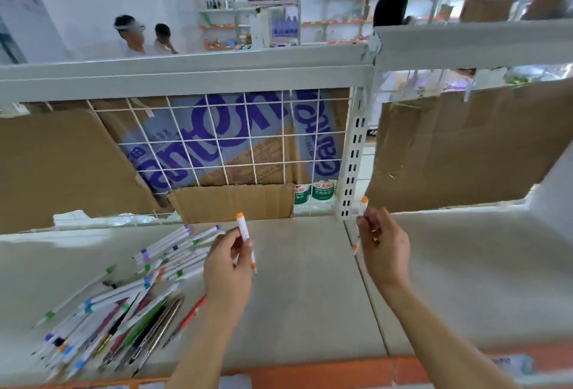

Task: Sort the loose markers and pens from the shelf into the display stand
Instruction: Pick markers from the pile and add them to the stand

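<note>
Above the grey shelf (304,289), beside a pile of pens (124,295), the left hand (228,267) pinches an orange-capped marker (245,238), and the right hand (383,246) another marker (361,211); both markers stand near upright, caps up. Behind: wire grid (235,137), cardboard (465,146), store shelving.

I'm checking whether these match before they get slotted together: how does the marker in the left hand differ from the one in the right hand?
The left hand's marker stands clear of the fingers, most of its barrel showing; the right hand's marker is largely hidden by the right hand. The left hand holds its marker lower, by the pile of loose pens; the right one is raised near the shelf upright. Both are white with orange ends.
</note>
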A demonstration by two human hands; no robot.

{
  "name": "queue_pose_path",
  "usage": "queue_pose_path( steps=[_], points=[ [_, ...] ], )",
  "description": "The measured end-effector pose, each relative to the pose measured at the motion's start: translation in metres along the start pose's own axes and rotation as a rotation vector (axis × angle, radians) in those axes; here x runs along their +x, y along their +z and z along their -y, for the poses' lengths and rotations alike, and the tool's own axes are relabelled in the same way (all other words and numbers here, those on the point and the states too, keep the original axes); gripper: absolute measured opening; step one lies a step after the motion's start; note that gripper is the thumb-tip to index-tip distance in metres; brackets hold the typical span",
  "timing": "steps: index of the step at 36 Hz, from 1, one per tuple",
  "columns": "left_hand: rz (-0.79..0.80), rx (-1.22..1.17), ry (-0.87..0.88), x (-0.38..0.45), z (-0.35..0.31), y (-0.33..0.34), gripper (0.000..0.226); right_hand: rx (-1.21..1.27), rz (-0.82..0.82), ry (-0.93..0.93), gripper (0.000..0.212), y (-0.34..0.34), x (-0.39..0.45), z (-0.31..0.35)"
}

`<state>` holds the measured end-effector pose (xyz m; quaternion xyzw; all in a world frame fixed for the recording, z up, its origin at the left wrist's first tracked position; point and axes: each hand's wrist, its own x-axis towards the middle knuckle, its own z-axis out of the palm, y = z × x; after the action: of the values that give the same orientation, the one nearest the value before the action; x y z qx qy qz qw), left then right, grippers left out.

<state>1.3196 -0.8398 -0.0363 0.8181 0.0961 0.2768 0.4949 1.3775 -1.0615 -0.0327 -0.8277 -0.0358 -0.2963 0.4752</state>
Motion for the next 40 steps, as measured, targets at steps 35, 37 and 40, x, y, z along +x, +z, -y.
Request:
queue_pose_path(
  steps=[35, 37, 40],
  points=[
    [0.558, -0.351, 0.272, -0.208, -0.23, 0.273, 0.018, -0.355, -0.542, 0.113, 0.004, -0.413, -0.065, -0.139],
    [0.594, -0.366, 0.286, -0.224, -0.244, 0.287, 0.016, -0.352, -0.542, 0.119, 0.004, -0.436, -0.066, -0.149],
    [0.648, -0.367, 0.309, -0.242, -0.264, 0.304, 0.014, -0.344, -0.537, 0.118, 0.002, -0.463, -0.065, -0.161]
  ],
)
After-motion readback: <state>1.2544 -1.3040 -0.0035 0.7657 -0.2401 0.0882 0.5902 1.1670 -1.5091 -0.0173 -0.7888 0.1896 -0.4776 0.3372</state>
